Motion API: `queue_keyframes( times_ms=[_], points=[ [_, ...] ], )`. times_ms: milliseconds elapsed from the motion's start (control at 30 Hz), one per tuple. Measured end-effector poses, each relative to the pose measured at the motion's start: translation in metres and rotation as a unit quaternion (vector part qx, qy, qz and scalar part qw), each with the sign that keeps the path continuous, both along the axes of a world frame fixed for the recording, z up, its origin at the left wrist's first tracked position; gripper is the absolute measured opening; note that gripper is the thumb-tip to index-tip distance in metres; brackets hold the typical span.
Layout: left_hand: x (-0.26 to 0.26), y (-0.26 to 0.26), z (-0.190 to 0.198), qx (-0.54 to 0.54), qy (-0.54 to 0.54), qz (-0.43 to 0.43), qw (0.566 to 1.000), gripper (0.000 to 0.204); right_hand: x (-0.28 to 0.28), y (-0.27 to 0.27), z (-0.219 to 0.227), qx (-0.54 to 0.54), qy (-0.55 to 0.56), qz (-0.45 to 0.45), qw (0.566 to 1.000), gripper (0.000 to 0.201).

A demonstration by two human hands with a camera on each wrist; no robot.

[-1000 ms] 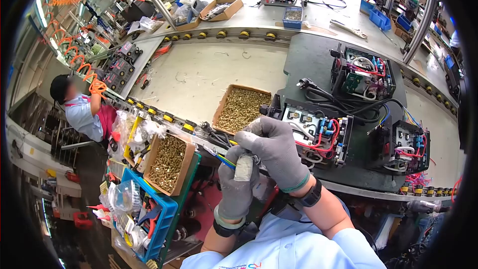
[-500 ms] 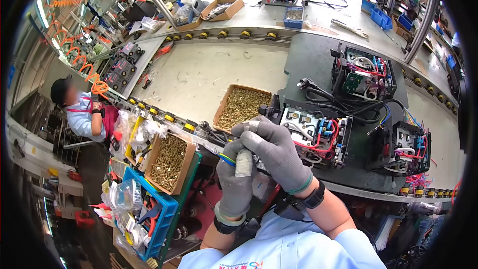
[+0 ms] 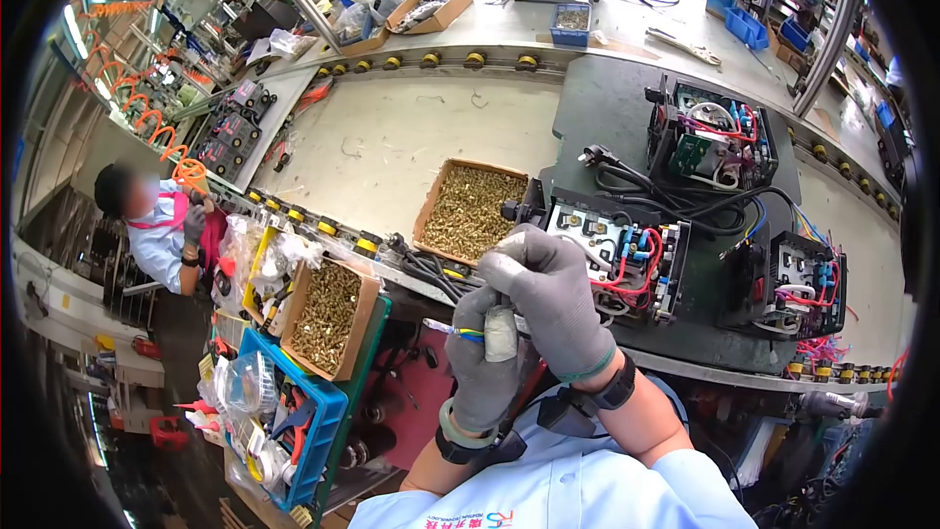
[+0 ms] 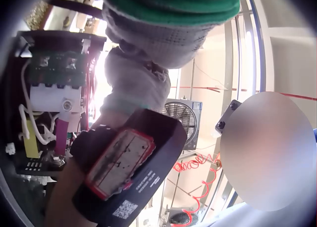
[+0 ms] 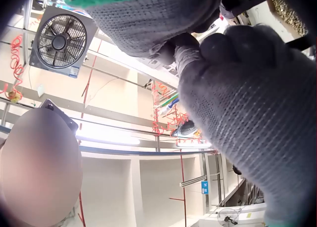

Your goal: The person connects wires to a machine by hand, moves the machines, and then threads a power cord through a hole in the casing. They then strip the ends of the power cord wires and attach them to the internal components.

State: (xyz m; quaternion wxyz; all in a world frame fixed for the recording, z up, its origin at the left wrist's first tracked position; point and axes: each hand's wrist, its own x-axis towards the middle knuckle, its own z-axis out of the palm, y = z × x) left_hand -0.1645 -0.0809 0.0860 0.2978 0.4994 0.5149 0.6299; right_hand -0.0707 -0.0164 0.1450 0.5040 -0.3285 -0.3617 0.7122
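In the head view my gloved left hand (image 3: 485,367) curls round a cable, with blue and yellow-green wires (image 3: 468,335) sticking out on its left side. My gloved right hand (image 3: 558,304) touches it from the upper right, fingers bent and tips close together; whatever lies between them is hidden. Both wrist views show the gloves meeting: the right hand (image 4: 136,83) beyond the left in the left wrist view, the left hand (image 5: 247,98) large at the right in the right wrist view. An open unit with red wires (image 3: 627,260) stands just beyond my right hand.
Brass parts fill one carton (image 3: 429,225) beyond my hands and another (image 3: 360,333) at the left, by a blue tool crate (image 3: 318,460). Black cables (image 3: 636,186) and more units lie on the dark board (image 3: 587,108). Another person (image 3: 157,225) stands far left.
My left hand has shifted slightly right, and its wires now point more level to the left. The right hand stays close against it. The other person's hands have moved up in front of the chest.
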Motion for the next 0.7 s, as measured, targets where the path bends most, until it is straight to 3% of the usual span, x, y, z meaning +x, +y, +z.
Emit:
queue_keyframes(
  times_ms=[167,200,233,267,333,367,400,467,533,600,667,700],
  points=[
    [0.002,-0.006,-0.006,-0.022,-0.022,0.0,1.0,0.022,0.0,0.004,0.003,0.0,-0.015,-0.02,1.0,0.013],
    [0.002,-0.01,-0.014,0.0,0.021,-0.006,1.0,0.021,0.004,0.009,0.003,-0.001,-0.026,-0.02,0.999,0.014],
    [0.003,-0.013,-0.019,0.022,0.064,-0.012,0.998,0.02,0.009,0.024,0.004,0.035,-0.025,-0.077,0.996,0.017],
    [0.007,-0.017,-0.017,0.065,0.102,-0.072,0.99,0.021,0.015,0.04,0.004,0.07,-0.024,-0.132,0.988,0.019],
    [-0.001,-0.018,-0.009,-0.007,-0.139,-0.093,0.986,0.023,0.027,0.043,0.017,0.106,0.013,-0.09,0.99,0.021],
    [-0.01,-0.011,0.002,-0.011,-0.234,-0.086,0.968,0.025,0.027,0.035,0.022,0.099,-0.029,-0.065,0.993,0.025],
    [-0.013,-0.004,0.019,-0.074,-0.373,-0.054,0.923,0.021,0.027,0.024,0.023,0.093,-0.074,-0.036,0.992,0.03],
    [-0.028,0.009,0.042,-0.111,-0.314,-0.171,0.927,0.024,0.014,0.013,0.005,0.093,-0.063,0.029,0.993,0.037],
    [-0.034,0.013,0.04,-0.132,-0.324,-0.196,0.916,0.023,0.011,0.012,-0.007,0.112,-0.023,0.144,0.983,0.04],
    [-0.04,0.015,0.027,-0.142,-0.404,-0.289,0.856,0.021,0.01,0.012,-0.008,0.145,0.029,0.172,0.974,0.039],
    [-0.038,0.014,0.027,-0.149,-0.412,-0.293,0.85,0.021,0.012,0.018,-0.011,0.128,0.013,0.21,0.969,0.036],
    [-0.031,0.013,0.033,-0.162,-0.374,-0.231,0.883,0.021,0.012,0.018,-0.01,0.127,0.013,0.208,0.97,0.036]
  ],
)
